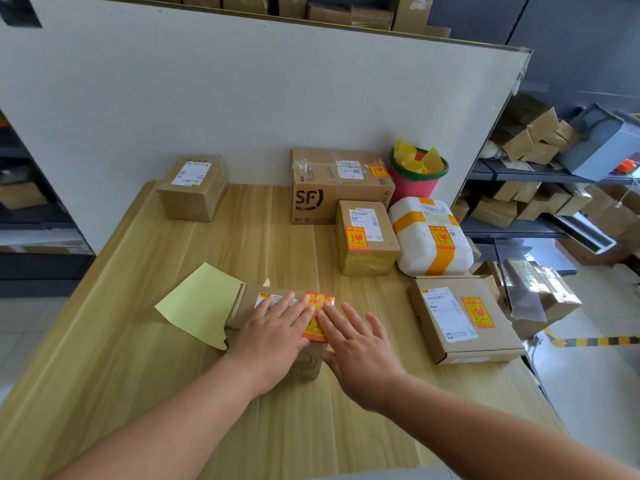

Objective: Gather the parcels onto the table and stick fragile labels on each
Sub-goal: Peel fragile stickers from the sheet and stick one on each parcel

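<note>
6 parcels on the table. Pressing flat with left hand and right hand, straight-fingered and gripping nothing, on a small cardboard box directly beneath, to smooth down a red-and-yellow fragile label at the fingertips. Yellow backing sheet just left of the left hand, against the box, probably kept near for the next sticker. Beyond and right of the right hand: SF carton, taped brown box, white wrapped parcel and flat mailer box, all labelled and grouped apart. Far beyond the left hand, 1 brown box showing no fragile label, likely next.
</note>
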A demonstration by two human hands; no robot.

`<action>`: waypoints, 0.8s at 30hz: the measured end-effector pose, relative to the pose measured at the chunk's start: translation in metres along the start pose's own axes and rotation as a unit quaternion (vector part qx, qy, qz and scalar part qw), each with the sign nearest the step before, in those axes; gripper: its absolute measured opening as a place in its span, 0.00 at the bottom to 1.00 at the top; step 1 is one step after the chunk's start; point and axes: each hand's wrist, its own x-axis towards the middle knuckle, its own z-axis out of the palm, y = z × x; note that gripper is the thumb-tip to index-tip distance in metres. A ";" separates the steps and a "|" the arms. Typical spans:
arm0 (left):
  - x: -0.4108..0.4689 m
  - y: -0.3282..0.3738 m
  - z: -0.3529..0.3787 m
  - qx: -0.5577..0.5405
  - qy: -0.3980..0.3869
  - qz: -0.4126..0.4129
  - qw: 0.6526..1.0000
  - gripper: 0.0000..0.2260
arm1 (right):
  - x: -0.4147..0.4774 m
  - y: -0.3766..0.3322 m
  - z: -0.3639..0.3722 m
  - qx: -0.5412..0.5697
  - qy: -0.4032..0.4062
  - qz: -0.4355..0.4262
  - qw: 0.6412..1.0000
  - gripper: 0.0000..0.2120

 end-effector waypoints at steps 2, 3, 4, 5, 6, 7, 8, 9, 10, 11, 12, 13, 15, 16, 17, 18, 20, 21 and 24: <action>0.000 0.001 0.002 0.015 0.056 -0.001 0.998 0.20 | 0.002 0.002 -0.008 0.001 0.008 -0.032 0.999 0.27; 0.000 0.001 0.003 0.020 0.073 -0.006 0.997 0.19 | 0.001 0.004 -0.008 -0.005 0.025 -0.042 0.999 0.27; -0.002 0.001 0.004 0.025 0.080 -0.010 0.996 0.19 | -0.002 0.005 -0.007 -0.005 0.016 -0.044 0.999 0.27; -0.003 0.001 0.005 0.031 0.085 -0.014 0.996 0.19 | -0.005 0.006 -0.004 -0.016 0.005 -0.046 0.999 0.27; -0.004 0.001 0.005 0.034 0.084 -0.021 0.996 0.21 | -0.008 0.006 -0.004 -0.011 -0.021 -0.040 0.999 0.27; -0.005 0.002 0.005 0.031 0.075 -0.026 0.996 0.23 | -0.009 0.009 0.001 -0.007 -0.020 -0.040 0.999 0.27; -0.005 0.003 0.004 0.025 0.069 -0.028 0.997 0.23 | -0.011 0.009 0.003 -0.014 -0.019 -0.047 0.999 0.27; -0.006 0.003 0.005 0.023 0.067 -0.032 0.997 0.22 | -0.012 0.010 0.002 -0.012 -0.005 -0.058 0.998 0.28; -0.006 0.004 0.004 0.024 0.071 -0.033 0.997 0.19 | -0.011 0.009 -0.002 0.000 -0.016 -0.070 0.997 0.29; -0.005 0.004 0.002 0.025 0.079 -0.041 0.996 0.18 | -0.008 0.010 -0.005 0.012 -0.014 -0.085 0.996 0.31; -0.004 0.006 0.000 0.021 0.072 -0.056 0.996 0.21 | -0.006 0.010 -0.010 0.032 -0.026 -0.082 0.996 0.32; -0.004 0.007 -0.005 0.015 0.046 -0.078 0.996 0.26 | -0.005 0.010 -0.014 0.054 -0.028 -0.073 0.996 0.33; -0.007 0.004 -0.011 -0.007 0.014 -0.148 0.989 0.33 | 0.000 0.008 -0.021 0.096 -0.008 -0.035 0.995 0.35; -0.008 0.001 -0.015 -0.018 0.001 -0.203 0.979 0.37 | 0.004 0.007 -0.021 0.126 -0.003 -0.009 0.992 0.37; -0.009 -0.002 -0.019 -0.028 -0.010 -0.259 0.965 0.43 | 0.006 0.005 -0.024 0.152 -0.009 0.015 0.988 0.40; -0.010 -0.006 -0.021 -0.047 -0.017 -0.308 0.950 0.49 | 0.009 0.004 -0.024 0.177 -0.027 0.042 0.983 0.42; -0.011 -0.016 -0.020 -0.138 -0.047 -0.379 0.914 0.59 | 0.016 0.000 -0.020 0.228 -0.061 0.092 0.967 0.43; -0.011 -0.020 -0.019 -0.203 -0.065 -0.397 0.893 0.63 | 0.020 -0.002 -0.019 0.259 -0.067 0.106 0.958 0.40; -0.009 -0.033 -0.016 -0.314 -0.081 -0.387 0.863 0.64 | 0.037 -0.005 -0.014 0.335 -0.041 0.129 0.932 0.28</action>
